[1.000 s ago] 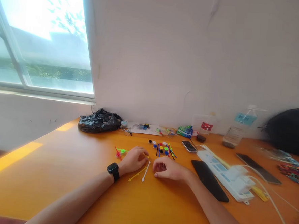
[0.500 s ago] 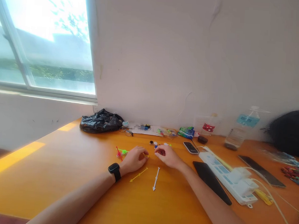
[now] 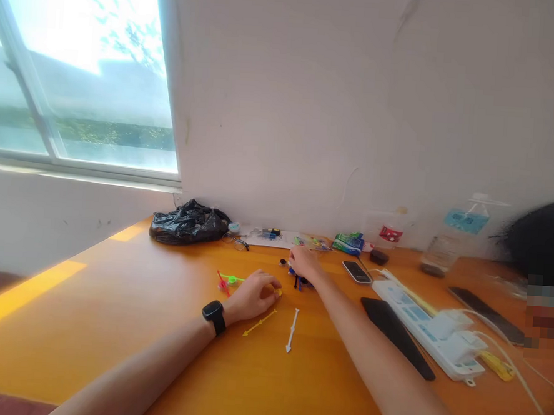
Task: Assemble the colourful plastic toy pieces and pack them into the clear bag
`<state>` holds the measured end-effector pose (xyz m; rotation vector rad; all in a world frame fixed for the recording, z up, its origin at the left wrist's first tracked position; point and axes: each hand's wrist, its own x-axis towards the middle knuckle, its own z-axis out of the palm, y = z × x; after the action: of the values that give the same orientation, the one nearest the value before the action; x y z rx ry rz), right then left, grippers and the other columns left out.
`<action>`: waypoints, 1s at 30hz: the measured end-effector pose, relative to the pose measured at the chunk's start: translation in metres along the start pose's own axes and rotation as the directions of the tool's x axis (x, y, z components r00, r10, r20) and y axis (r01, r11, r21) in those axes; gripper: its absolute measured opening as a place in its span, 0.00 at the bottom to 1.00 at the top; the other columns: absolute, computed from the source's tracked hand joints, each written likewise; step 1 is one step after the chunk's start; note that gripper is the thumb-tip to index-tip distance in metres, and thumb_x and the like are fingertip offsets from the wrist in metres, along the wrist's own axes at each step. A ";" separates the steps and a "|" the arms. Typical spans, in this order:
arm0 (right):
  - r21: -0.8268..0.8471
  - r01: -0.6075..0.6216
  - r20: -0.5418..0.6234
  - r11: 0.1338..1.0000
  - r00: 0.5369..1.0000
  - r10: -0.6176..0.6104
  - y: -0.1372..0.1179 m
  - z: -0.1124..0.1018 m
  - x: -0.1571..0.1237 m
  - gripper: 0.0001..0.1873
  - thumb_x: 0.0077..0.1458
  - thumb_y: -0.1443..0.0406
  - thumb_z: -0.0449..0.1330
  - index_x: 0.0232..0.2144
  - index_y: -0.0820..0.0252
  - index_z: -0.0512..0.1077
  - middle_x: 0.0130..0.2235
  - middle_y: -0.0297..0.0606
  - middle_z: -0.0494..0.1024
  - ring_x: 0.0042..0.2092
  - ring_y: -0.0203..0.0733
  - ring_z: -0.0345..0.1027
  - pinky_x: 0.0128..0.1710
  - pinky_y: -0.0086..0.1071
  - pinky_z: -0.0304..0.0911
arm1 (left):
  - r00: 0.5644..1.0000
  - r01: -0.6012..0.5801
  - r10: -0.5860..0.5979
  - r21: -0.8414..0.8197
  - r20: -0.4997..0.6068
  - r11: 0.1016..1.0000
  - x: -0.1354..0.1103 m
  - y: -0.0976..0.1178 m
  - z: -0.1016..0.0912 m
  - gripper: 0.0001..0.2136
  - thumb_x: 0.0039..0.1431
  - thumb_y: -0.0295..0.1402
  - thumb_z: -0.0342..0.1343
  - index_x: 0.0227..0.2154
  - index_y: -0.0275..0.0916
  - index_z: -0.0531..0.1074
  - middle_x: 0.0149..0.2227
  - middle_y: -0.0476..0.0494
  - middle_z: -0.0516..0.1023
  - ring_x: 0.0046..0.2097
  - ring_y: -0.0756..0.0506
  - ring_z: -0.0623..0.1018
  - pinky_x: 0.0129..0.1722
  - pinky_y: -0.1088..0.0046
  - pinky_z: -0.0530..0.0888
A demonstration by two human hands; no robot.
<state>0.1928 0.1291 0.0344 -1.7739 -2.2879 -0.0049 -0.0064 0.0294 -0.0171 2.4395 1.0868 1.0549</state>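
My left hand [image 3: 255,292], with a black watch on its wrist, rests on the table with fingers curled and closed on a small yellow plastic piece [image 3: 279,292]. Just below it lie a yellow plastic arrow [image 3: 259,323] and a white plastic arrow [image 3: 292,330]. To its left are a red arrow piece [image 3: 223,282] and a green piece with a round hub [image 3: 232,280]. Farther back, my right hand [image 3: 304,263] reaches over several small blue and black parts [image 3: 297,281]; its fingertips are hidden behind the hand. A small black round part [image 3: 283,262] lies beside it.
Along the wall stand a black plastic bag [image 3: 189,223], eyeglasses [image 3: 241,245], a green-blue packet [image 3: 348,242] and two bottles, one clear with a blue label [image 3: 466,221]. On the right lie a phone-like device [image 3: 357,272], a black flat object [image 3: 394,333] and a white power strip [image 3: 424,326].
My right hand has moved away from the left one, forward to the small parts at the back. Blue and black parts now show beneath it. My left hand stays nearly in place.
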 end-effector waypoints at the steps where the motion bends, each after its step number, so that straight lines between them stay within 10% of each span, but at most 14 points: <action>1: -0.010 0.003 0.004 1.000 1.000 -0.003 0.001 0.000 -0.001 0.06 0.60 0.69 0.60 0.35 0.63 0.79 0.41 0.51 0.82 0.44 0.50 0.74 0.40 0.34 0.61 | 1.000 -0.005 0.005 -0.001 0.000 1.000 0.000 0.000 0.000 0.06 0.64 0.32 0.58 0.42 0.43 0.76 0.41 0.46 0.82 0.44 0.42 0.77 0.46 0.66 0.71; 14: 0.007 0.063 -0.071 0.998 0.996 -0.062 -0.002 -0.016 -0.021 0.07 0.63 0.65 0.58 0.35 0.60 0.75 0.42 0.44 0.80 0.45 0.45 0.71 0.40 0.32 0.58 | 0.999 -0.009 0.007 0.042 0.038 0.999 0.001 0.005 -0.005 0.07 0.65 0.35 0.56 0.39 0.41 0.77 0.36 0.43 0.81 0.41 0.43 0.77 0.43 0.67 0.71; 30: 0.234 0.415 -0.154 0.879 0.909 -0.388 -0.029 -0.015 -0.120 0.04 0.65 0.65 0.57 0.37 0.58 0.72 0.39 0.38 0.76 0.42 0.43 0.68 0.42 0.33 0.58 | 0.996 0.087 -0.084 0.163 -0.027 0.983 0.001 0.002 -0.004 0.05 0.58 0.30 0.58 0.36 0.42 0.78 0.36 0.42 0.82 0.41 0.41 0.77 0.41 0.67 0.70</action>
<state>0.1958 0.0044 0.0299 -1.1218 -2.4070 0.1238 -0.0081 0.0290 -0.0125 2.4857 1.3208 1.0012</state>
